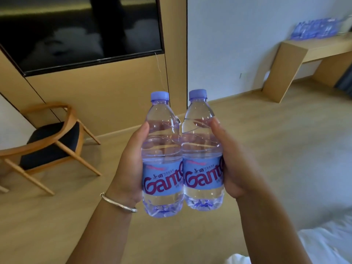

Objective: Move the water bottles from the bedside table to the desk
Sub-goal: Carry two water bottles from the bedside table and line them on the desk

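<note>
Each hand, left hand and right hand, has its fingers clamped round an upright Ganten water bottle, carried well short of the desk tabletop, where other bottles already sit.
</note>
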